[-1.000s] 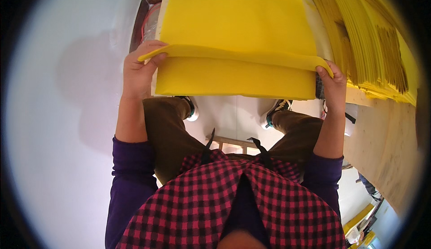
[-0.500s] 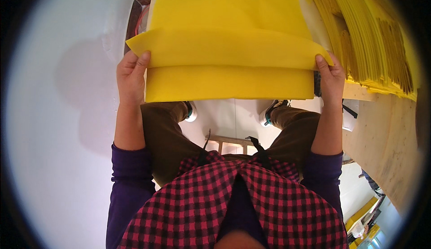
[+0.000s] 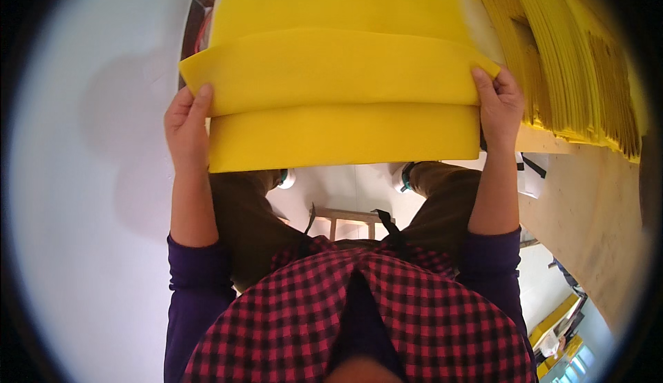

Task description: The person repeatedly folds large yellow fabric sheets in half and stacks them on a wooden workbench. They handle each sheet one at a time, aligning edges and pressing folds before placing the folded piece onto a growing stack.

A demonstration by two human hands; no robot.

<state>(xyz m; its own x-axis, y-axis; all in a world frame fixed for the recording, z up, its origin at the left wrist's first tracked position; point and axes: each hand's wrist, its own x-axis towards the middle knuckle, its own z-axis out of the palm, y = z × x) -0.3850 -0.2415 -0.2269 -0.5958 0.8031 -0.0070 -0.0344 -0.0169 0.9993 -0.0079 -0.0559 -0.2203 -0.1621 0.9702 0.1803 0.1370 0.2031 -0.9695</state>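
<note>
A wide yellow sheet [image 3: 338,69], which looks like felt or thin foam, is held up by its two ends, its far edge slightly curved. My left hand [image 3: 188,124] pinches its left end, thumb on top. At the opposite end my right hand [image 3: 501,107] grips the corner between thumb and fingers. Under the raised sheet, more yellow material [image 3: 345,134] hangs toward me past the table edge. Beyond it, further yellow sheeting [image 3: 338,3] covers the table. Whether these layers are one folded piece or separate sheets, I cannot tell.
To the right, tall stacks of folded yellow sheets [image 3: 559,58] stand on a wooden table [image 3: 573,203]. A white wall [image 3: 83,176] runs close along my left side. Below are my legs and a wooden stool or frame [image 3: 345,223] on the pale floor.
The view has shifted slightly. The held sheet shows a broader face now, and its ends look flatter. Both hands keep their grip on it.
</note>
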